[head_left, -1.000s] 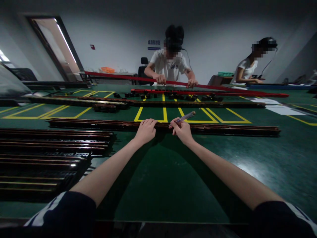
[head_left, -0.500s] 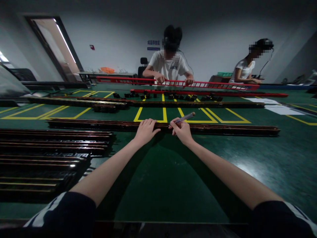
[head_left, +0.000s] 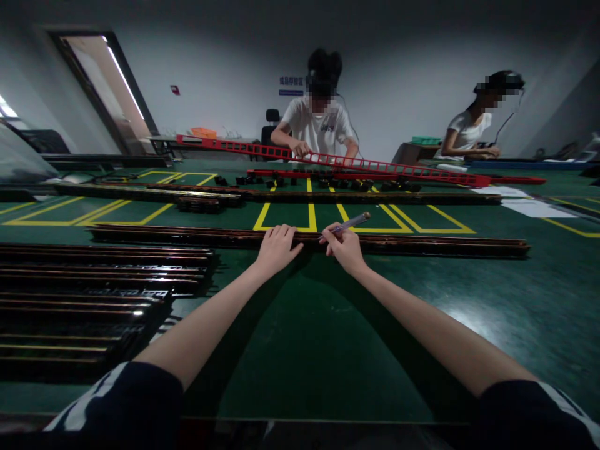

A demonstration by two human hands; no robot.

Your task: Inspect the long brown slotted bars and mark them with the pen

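Note:
A long, dark bar assembly with copper-coloured edges [head_left: 445,245] lies crosswise in front of me on the green table [head_left: 319,350]. My left hand [head_left: 277,249] rests on its middle, fingers laid over the top and the thumb apart. Just to the right, my right hand [head_left: 345,250] is closed around a pen [head_left: 354,221] with a clear barrel. Its tip points down and left at the bar's upper side; whether it touches cannot be made out. The spot under my left palm is hidden.
Stacks of similar dark bars [head_left: 84,306] lie at the left. Farther back are another long bar [head_left: 375,198], small black parts [head_left: 323,182] and white papers [head_left: 539,207]. Across the table a co-worker [head_left: 323,122] handles a red ladder-like frame [head_left: 262,150]; another person [head_left: 471,134] is at right.
The co-worker's red frame has tilted, its left end higher and its right end lower. The person at right has shifted slightly. My hands, the pen and the bar have stayed in place.

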